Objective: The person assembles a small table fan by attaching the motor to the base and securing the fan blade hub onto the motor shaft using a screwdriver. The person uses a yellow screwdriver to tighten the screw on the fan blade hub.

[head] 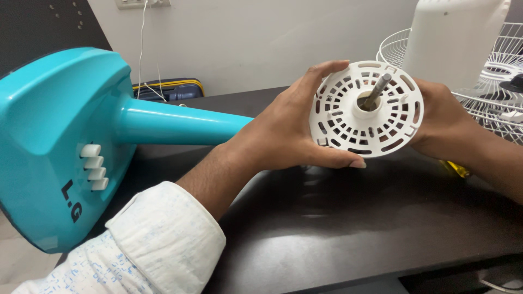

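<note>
Above the dark glossy table [338, 218], both hands steady the round white slotted plastic fan motor cover [366, 109] facing up around its metal shaft [377, 91], left hand [283, 128] fingers [332, 159] spread along its rim, right hand [444, 117] gripping behind, its fingers hidden.

a round white slotted plastic disc [366, 109] stands on edge just above the dark table [348, 218], its face tilted up toward the camera. a grey metal shaft [377, 91] pokes out through its centre hub.
</note>
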